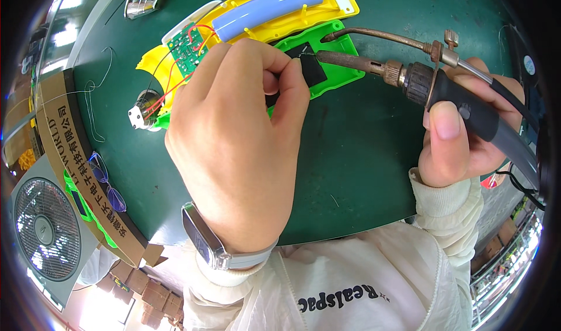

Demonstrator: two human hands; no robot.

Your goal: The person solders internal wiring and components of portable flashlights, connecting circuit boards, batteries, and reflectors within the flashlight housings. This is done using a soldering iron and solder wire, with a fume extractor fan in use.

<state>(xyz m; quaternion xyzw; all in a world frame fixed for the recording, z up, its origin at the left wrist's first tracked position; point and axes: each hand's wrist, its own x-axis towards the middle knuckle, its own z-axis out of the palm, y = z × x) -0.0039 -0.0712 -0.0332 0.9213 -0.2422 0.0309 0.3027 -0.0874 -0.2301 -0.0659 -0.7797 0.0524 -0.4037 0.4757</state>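
Observation:
My right hand grips a soldering iron with a thin metal feed tube clamped alongside. Its tip reaches over a black panel set in a green plastic casing. Close to that tip, my left hand is closed in a pinch over the casing; what the fingertips hold is hidden. Beyond it lies a yellow plastic housing with a blue cylindrical battery. A green circuit board with red, yellow and black wires sits beside the battery. Red wires run to a silver lamp part.
A shiny reflector cup lies at the far left of the green table. Along the left edge stand a cardboard box holding green parts, a pair of glasses and a grey fan. Loose thin wire curls nearby.

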